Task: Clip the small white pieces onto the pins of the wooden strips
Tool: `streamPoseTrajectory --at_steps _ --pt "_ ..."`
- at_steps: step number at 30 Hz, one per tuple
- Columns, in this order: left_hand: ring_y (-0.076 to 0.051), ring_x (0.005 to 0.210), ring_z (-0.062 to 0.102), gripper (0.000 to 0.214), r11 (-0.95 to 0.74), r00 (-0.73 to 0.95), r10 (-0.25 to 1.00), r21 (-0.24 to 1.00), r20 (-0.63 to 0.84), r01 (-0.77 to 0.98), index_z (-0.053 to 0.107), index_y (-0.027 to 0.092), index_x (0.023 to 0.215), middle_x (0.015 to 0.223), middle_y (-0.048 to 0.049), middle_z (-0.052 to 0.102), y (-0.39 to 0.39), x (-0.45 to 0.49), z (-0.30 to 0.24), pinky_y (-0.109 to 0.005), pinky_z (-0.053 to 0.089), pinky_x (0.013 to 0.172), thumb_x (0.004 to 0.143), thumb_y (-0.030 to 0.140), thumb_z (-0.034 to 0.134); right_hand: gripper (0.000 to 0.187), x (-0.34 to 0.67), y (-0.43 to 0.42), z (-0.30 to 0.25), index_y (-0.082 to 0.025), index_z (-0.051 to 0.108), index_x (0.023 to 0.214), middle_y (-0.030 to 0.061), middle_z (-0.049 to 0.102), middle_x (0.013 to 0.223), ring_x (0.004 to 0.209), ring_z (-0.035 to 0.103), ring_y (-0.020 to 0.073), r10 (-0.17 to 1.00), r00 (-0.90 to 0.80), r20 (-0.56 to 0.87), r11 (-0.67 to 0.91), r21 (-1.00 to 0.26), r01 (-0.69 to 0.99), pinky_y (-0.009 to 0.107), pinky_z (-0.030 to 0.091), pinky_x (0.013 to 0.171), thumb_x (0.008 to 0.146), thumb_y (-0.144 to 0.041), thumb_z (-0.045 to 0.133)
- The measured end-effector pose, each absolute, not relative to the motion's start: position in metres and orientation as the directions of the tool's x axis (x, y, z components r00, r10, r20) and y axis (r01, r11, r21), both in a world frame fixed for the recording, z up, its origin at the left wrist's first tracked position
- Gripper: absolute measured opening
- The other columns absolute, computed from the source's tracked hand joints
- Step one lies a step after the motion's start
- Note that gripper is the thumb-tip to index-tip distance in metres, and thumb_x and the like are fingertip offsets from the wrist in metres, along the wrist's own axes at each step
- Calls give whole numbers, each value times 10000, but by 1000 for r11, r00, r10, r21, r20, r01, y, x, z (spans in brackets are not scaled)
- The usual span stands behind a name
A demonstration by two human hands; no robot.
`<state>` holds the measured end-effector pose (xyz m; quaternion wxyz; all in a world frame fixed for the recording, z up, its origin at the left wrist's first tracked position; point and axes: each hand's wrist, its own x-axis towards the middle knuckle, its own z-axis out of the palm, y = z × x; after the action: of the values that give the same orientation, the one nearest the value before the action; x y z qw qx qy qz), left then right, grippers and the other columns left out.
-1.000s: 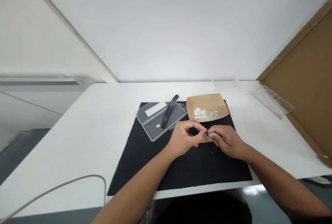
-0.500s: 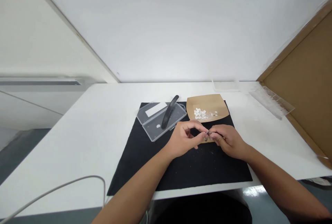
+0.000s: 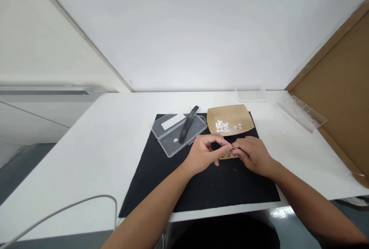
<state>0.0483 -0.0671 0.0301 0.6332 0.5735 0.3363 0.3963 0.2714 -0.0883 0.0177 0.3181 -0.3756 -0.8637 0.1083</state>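
Observation:
Over the black mat (image 3: pixel 196 191), my left hand (image 3: pixel 205 151) and my right hand (image 3: pixel 253 155) meet fingertip to fingertip. Between them is a small, thin metallic piece (image 3: pixel 235 148), too small to name. My right thumb and fingers pinch it. The left thumb and index finger are pressed together at its other end; what lies inside that pinch is hidden. Just below the fingers, a tan strip with small round metal parts (image 3: pixel 228 155) is partly covered by both hands. Behind the hands, a brown paper tray (image 3: pixel 239 114) holds a heap of small white pieces (image 3: pixel 221 126).
Left of the hands lies an open clear plastic case (image 3: pixel 171 149) with a black curved handle-like piece (image 3: pixel 188 124) across it. Clear plastic trays (image 3: pixel 302 114) stand at the right by a cardboard wall (image 3: pixel 343 99). A cable (image 3: pixel 72 204) crosses the front left.
The fingertips have shifted slightly, and more of the tan strip with its metal parts shows beneath them. My right fingers have curled a little closer over the thin metallic piece.

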Motion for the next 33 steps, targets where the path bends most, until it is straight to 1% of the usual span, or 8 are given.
streamPoseTrajectory --at_steps 6,10,14,21,23,25,29,33 --pt "-111 613 650 408 40 473 880 991 24 -125 778 110 875 872 -85 730 -68 49 32 -171 559 393 868 516 818 288 271 -88 18 -225 698 1002 -7 698 779 648 533 150 714 -511 479 695 -396 600 296 378 676 1133 -364 482" --pt "-86 546 627 448 54 473 881 995 -6 -87 747 109 896 889 -84 740 -68 49 29 -170 551 389 891 556 785 280 271 -87 17 -222 697 1021 0 700 782 657 556 150 706 -513 488 702 -393 594 294 395 677 1136 -352 477" --pt "-59 475 606 418 14 447 895 1000 -8 -11 734 117 918 921 -79 752 -69 50 26 -162 523 380 930 535 745 265 270 -87 18 -212 681 1028 10 688 794 682 574 152 703 -509 497 706 -402 582 290 412 684 1136 -321 465" --pt "-44 421 599 309 -100 368 928 991 59 94 717 139 950 967 -54 723 -74 52 25 -157 466 358 976 445 681 192 268 -88 20 -201 670 1059 27 645 844 766 583 166 718 -502 483 694 -443 567 297 432 710 1111 -270 499" --pt "-44 445 594 271 -181 361 925 974 121 138 712 146 936 963 -48 707 -74 52 25 -161 458 371 990 405 657 188 268 -87 19 -202 675 1067 33 645 857 767 575 169 715 -504 485 696 -422 581 303 431 709 1107 -265 502" --pt "-65 531 609 221 -308 346 910 931 227 198 713 160 919 937 -44 692 -74 52 24 -164 459 409 997 353 639 189 269 -87 17 -201 682 1079 41 650 872 767 567 173 712 -507 486 696 -392 601 310 428 707 1104 -265 506" --pt "-138 764 645 127 -538 338 832 785 439 305 705 188 933 882 -50 683 -73 52 22 -181 483 517 1001 249 617 188 270 -85 14 -201 697 1105 45 655 874 766 564 178 691 -517 506 704 -306 641 324 415 703 1098 -262 520" --pt "-178 859 651 74 -655 345 753 686 560 316 672 196 959 892 -58 706 -74 53 23 -244 542 635 995 189 608 181 270 -84 12 -197 705 1121 49 671 872 766 574 183 660 -531 532 712 -217 667 337 403 700 1091 -255 537"
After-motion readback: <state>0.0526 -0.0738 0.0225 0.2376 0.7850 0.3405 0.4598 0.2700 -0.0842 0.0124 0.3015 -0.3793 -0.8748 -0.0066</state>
